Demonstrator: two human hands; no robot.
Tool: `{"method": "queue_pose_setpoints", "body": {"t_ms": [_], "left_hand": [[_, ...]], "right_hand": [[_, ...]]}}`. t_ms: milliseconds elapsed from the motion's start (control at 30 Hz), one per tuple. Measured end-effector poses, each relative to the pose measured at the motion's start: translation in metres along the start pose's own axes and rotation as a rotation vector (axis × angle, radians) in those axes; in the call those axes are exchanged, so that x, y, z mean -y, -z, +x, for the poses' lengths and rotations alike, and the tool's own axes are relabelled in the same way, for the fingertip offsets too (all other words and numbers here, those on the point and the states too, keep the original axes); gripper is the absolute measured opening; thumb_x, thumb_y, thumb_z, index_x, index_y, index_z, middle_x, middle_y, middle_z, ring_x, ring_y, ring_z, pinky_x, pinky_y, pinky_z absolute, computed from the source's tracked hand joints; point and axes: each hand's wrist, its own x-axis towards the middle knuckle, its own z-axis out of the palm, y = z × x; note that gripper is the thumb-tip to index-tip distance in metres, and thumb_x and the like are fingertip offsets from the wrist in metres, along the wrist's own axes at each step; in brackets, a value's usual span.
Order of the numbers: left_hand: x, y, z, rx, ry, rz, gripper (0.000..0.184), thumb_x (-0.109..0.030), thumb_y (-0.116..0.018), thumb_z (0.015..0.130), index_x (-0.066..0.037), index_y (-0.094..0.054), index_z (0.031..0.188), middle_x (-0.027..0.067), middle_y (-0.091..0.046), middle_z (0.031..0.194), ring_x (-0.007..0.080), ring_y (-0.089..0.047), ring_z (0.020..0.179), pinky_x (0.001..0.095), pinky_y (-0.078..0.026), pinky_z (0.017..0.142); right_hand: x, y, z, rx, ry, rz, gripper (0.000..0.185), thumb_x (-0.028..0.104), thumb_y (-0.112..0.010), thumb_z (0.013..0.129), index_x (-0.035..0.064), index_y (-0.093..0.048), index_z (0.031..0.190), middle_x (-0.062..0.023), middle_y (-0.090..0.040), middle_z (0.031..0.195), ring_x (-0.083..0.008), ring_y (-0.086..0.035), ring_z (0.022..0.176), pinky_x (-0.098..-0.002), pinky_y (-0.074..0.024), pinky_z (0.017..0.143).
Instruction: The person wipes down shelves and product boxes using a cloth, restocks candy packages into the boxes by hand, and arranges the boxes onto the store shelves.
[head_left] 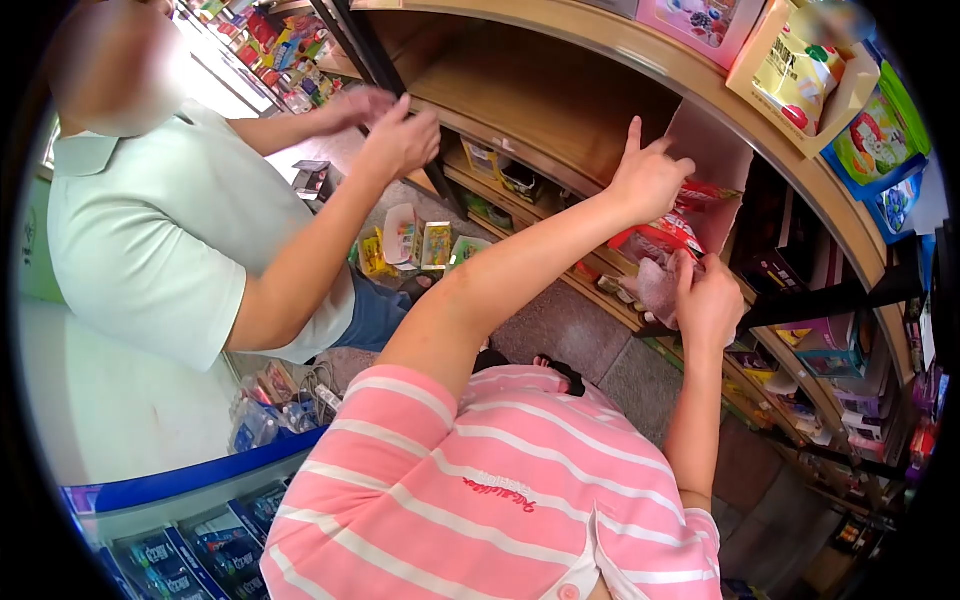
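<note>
My left hand point(648, 180) reaches over several red snack packets point(668, 234) by the shelf, its index finger stretched up and its other fingers apart. Whether its lower fingers touch the packets is hidden. Lower and to the right, my right hand point(711, 298) is closed, its thumb and fingers pressed together at the edge of a crumpled pinkish-grey cloth point(657, 288), close to the packets. Behind the red packets stands an open pale cardboard box point(722, 150), turned on its side at the shelf edge.
A wooden shelf board point(540, 95) runs behind my hands. Facing me on the left, a person in a pale shirt point(165, 230) holds both hands point(398, 135) raised near the shelf. Small boxes of goods point(437, 245) stand on the floor. A blue-edged display case point(190, 490) is lower left.
</note>
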Motion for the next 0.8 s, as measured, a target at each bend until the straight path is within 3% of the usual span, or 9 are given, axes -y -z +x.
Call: {"method": "queue_pose_setpoints", "body": {"t_ms": [67,133,167,267,300,400,467,567,800], "left_hand": [[0.000,-0.005,0.001,-0.093,-0.030,0.012,0.014,-0.015,-0.053,0.078,-0.011,-0.058,0.090,0.0096,-0.062,0.077,0.0266,-0.055,0.100,0.0641,-0.013,0.098],[-0.006,0.001,0.004,0.087,0.053,-0.050,0.013,-0.016,-0.052,0.079,-0.011,-0.056,0.090,0.0100,-0.062,0.075,0.0268,-0.059,0.087,0.0637,-0.013,0.098],[-0.007,-0.002,0.005,0.016,0.039,-0.058,0.013,-0.015,-0.051,0.080,-0.011,-0.056,0.090,0.0108,-0.062,0.072,0.0282,-0.061,0.075,0.0614,-0.020,0.096],[-0.012,-0.009,0.014,-0.024,0.016,-0.091,0.013,-0.014,-0.050,0.079,-0.010,-0.056,0.090,0.0122,-0.061,0.068,0.0293,-0.061,0.072,0.0566,-0.031,0.092],[-0.014,-0.008,0.017,0.043,0.019,-0.146,0.024,-0.006,-0.052,0.069,-0.011,-0.057,0.092,0.0144,-0.063,0.071,0.0297,-0.062,0.075,0.0527,-0.035,0.091],[-0.016,-0.008,0.023,0.063,-0.017,-0.126,0.025,-0.006,-0.052,0.069,-0.010,-0.057,0.093,0.0157,-0.063,0.072,0.0301,-0.062,0.076,0.0517,-0.037,0.089],[-0.016,-0.004,0.028,0.121,0.004,-0.115,0.026,-0.004,-0.051,0.069,-0.007,-0.057,0.094,0.0179,-0.063,0.074,0.0324,-0.062,0.076,0.0523,-0.037,0.087],[-0.009,-0.014,0.039,0.014,0.104,-0.251,0.018,-0.010,-0.050,0.076,-0.006,-0.060,0.089,0.0217,-0.060,0.076,0.0379,-0.059,0.075,0.0446,-0.047,0.071],[-0.010,-0.004,0.054,-0.145,0.094,-0.421,0.018,-0.012,-0.051,0.080,-0.005,-0.059,0.093,0.0204,-0.060,0.082,0.0373,-0.058,0.077,0.0436,-0.047,0.069]], "right_hand": [[-0.002,0.002,0.003,-0.029,-0.007,-0.015,0.036,0.037,-0.053,0.082,0.0028,-0.056,0.072,-0.0152,-0.060,0.074,-0.0337,-0.059,0.066,-0.0416,-0.0463,0.058],[-0.006,0.004,0.008,-0.029,0.003,-0.030,0.036,0.037,-0.053,0.082,0.0025,-0.056,0.072,-0.0151,-0.060,0.074,-0.0337,-0.059,0.067,-0.0417,-0.0464,0.057],[-0.009,0.004,0.011,-0.040,0.005,-0.065,0.036,0.037,-0.053,0.082,0.0024,-0.055,0.072,-0.0149,-0.060,0.073,-0.0337,-0.059,0.066,-0.0418,-0.0464,0.057],[-0.015,0.006,0.019,-0.058,0.018,-0.091,0.036,0.036,-0.053,0.081,0.0022,-0.055,0.071,-0.0150,-0.060,0.072,-0.0342,-0.059,0.066,-0.0424,-0.0466,0.056],[-0.016,0.008,0.020,-0.046,0.019,-0.096,0.036,0.036,-0.053,0.081,0.0022,-0.055,0.071,-0.0152,-0.060,0.073,-0.0344,-0.059,0.065,-0.0427,-0.0466,0.056],[-0.022,0.008,0.022,-0.041,0.006,-0.138,0.036,0.037,-0.053,0.081,0.0022,-0.055,0.071,-0.0172,-0.060,0.073,-0.0360,-0.059,0.065,-0.0439,-0.0473,0.056],[-0.022,0.012,0.022,-0.010,-0.028,-0.115,0.036,0.038,-0.054,0.081,0.0026,-0.056,0.071,-0.0184,-0.060,0.072,-0.0359,-0.060,0.065,-0.0437,-0.0477,0.056],[-0.021,0.015,0.022,-0.023,-0.025,-0.032,0.035,0.036,-0.055,0.080,0.0025,-0.056,0.069,-0.0183,-0.060,0.070,-0.0350,-0.060,0.064,-0.0428,-0.0480,0.057],[-0.025,0.011,0.017,-0.037,-0.053,0.039,0.033,0.034,-0.058,0.077,0.0011,-0.058,0.071,-0.0173,-0.060,0.070,-0.0345,-0.060,0.063,-0.0415,-0.0475,0.058]]}}
